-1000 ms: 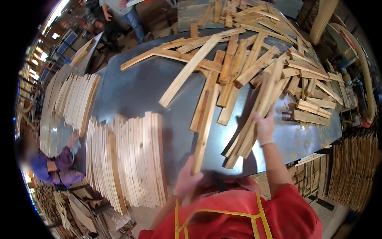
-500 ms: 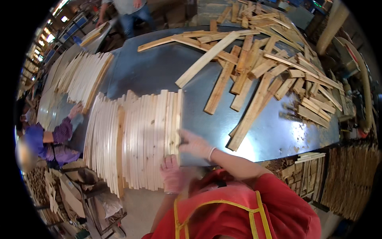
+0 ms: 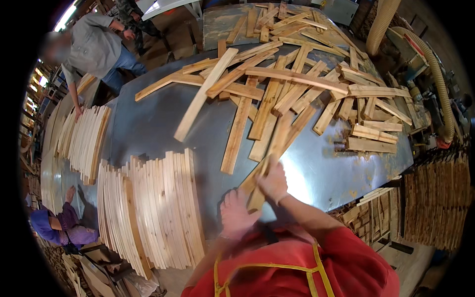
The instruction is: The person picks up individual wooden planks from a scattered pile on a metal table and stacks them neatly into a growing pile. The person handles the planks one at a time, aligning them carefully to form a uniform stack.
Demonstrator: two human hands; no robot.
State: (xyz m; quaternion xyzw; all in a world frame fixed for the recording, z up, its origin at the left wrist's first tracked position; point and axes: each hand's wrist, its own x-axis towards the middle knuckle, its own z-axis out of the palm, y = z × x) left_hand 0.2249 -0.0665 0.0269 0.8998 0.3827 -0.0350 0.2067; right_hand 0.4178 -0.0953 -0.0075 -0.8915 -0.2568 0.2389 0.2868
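My right hand (image 3: 273, 182) is closed around the near end of a wooden slat (image 3: 269, 161) that slants up and away across the grey metal table (image 3: 148, 128), its far end reaching into the loose heap of slats (image 3: 297, 84). My left hand (image 3: 236, 214) sits just beside it, blurred, and I cannot tell whether it grips anything. A neat row of stacked slats (image 3: 153, 208) lies to my left
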